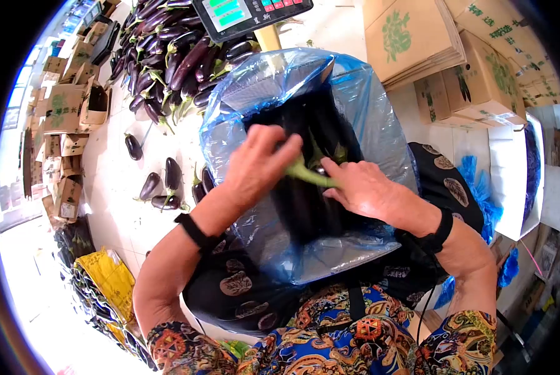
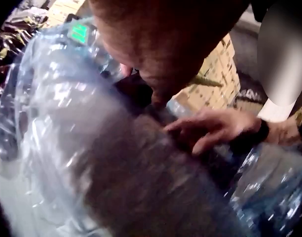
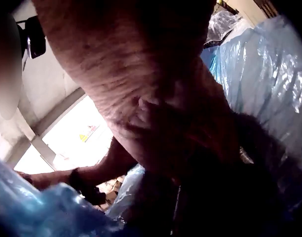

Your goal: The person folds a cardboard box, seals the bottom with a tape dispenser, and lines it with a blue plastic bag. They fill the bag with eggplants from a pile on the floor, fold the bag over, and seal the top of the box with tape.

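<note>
A blue plastic bag lines a box in front of me, with several dark eggplants lying inside. My left hand holds an eggplant over the box. Its green stem points toward my right hand, and its dark body shows between the left fingers in the left wrist view. The right hand hovers over the eggplants, thumb and forefinger apart around the stem's tip in the head view. Seen from the left wrist, this right hand is below the stem with its fingers extended. Shadow hides much of the right wrist view.
A large pile of eggplants lies on the floor at the far left, with several loose ones nearer. A scale display stands beyond the bag. Flattened cartons and boxes are stacked on the right.
</note>
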Demonstrator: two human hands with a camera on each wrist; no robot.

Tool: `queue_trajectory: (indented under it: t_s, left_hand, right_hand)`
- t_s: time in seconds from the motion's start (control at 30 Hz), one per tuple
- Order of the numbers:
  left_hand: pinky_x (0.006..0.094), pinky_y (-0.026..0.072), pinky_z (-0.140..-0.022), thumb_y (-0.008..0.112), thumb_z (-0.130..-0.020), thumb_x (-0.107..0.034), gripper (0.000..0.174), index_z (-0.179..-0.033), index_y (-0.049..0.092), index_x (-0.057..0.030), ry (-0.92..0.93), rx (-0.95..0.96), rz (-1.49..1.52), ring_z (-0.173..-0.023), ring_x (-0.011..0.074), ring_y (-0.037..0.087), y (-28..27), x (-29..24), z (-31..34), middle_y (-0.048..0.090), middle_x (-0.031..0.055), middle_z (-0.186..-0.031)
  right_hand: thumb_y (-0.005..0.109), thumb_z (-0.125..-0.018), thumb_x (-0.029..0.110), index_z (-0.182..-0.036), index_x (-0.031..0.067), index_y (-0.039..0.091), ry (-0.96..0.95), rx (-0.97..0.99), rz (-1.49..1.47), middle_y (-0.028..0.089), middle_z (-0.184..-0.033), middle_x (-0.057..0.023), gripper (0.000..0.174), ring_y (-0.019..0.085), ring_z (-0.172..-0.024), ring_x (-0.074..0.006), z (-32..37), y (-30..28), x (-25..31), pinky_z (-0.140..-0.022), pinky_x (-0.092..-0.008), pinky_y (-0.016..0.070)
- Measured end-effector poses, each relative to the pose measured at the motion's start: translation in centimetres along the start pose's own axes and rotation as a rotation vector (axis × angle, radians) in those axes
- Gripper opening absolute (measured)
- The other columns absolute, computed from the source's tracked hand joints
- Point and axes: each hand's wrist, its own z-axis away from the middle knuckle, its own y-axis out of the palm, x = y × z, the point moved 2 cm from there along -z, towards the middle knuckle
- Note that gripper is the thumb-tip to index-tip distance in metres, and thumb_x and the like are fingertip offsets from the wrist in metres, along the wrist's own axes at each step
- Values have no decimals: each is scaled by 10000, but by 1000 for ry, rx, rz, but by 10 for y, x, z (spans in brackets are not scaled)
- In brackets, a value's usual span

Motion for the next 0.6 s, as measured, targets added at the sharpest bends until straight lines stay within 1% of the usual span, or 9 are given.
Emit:
queue_trajectory:
  t_s: [0.03, 0.1, 0.13, 0.27, 0.33, 0.47, 0.53, 0.57, 0.6]
  left_hand:
    - [368, 541, -735, 790, -619, -12, 633, -1219, 615, -115, 99, 71, -87, -978, 293, 560, 5, -4, -6, 523, 103, -1083]
    - [355, 532, -726, 734, -667, -34, 566, -1215, 610, -107, 55, 127, 7, -951, 276, 545, 5, -12, -10, 508, 97, -1057]
    - [348, 528, -722, 706, -691, -46, 534, -1212, 607, -102, 31, 159, 56, -938, 268, 538, 2, -18, -12, 501, 94, -1044]
    - [340, 495, -777, 643, -736, -109, 441, -1169, 604, -35, 259, 224, -54, -952, 236, 537, -2, -27, -15, 520, 89, -1077]
    - [350, 491, -781, 646, -734, -116, 440, -1164, 605, -34, 228, 209, -82, -949, 233, 535, 0, -27, -23, 529, 90, -1080]
    - [367, 503, -842, 660, -743, -124, 438, -1174, 605, -63, 192, 211, -96, -1022, 260, 546, 11, -22, -31, 547, 98, -1110]
    - [387, 504, -895, 658, -761, -122, 432, -1188, 602, -93, 175, 134, -55, -1096, 290, 543, 17, -16, -30, 549, 104, -1152]
    - [397, 504, -921, 658, -769, -121, 430, -1195, 601, -108, 171, 94, -33, -1133, 304, 541, 20, -12, -30, 551, 107, -1172]
    - [427, 494, -973, 648, -791, -106, 455, -1240, 584, -145, 133, 144, -59, -1251, 347, 504, 20, -9, -24, 540, 131, -1281]
  right_hand:
    - [658, -911, 282, -1146, -24, 545, 16, 4, 25, 668, -807, -236, 402, 656, -786, -451, 1, -6, -1, -710, -540, 521]
    - [646, -914, 250, -1000, -26, 592, 61, 13, 70, 665, -775, -245, 293, 652, -779, -462, 7, -20, -7, -713, -550, 516]
    - [644, -909, 243, -890, -24, 612, 50, -50, 76, 665, -758, -243, 270, 653, -769, -459, 12, -23, -10, -706, -551, 511]
    - [639, -902, 215, -924, -18, 614, -29, -122, 70, 669, -806, -228, 235, 652, -808, -442, 14, -28, -11, -711, -534, 512]
    - [633, -894, 182, -929, -10, 613, -130, -145, 27, 668, -826, -213, 197, 651, -831, -430, 14, -34, -8, -712, -517, 515]
    - [626, -866, 146, -929, 16, 621, -91, -230, 139, 671, -841, -184, 144, 664, -843, -405, 12, -23, -15, -719, -489, 535]
    - [639, -826, 147, -929, 29, 645, -26, -243, 278, 689, -842, -180, 157, 691, -812, -390, 1, -4, -15, -723, -490, 554]
    - [635, -824, 141, -932, 33, 645, -42, -219, 254, 692, -842, -179, 153, 695, -812, -384, 2, -4, -15, -722, -488, 555]
    - [632, -822, 135, -935, 37, 645, -62, -194, 231, 695, -841, -178, 150, 699, -812, -377, 2, -6, -13, -721, -486, 556]
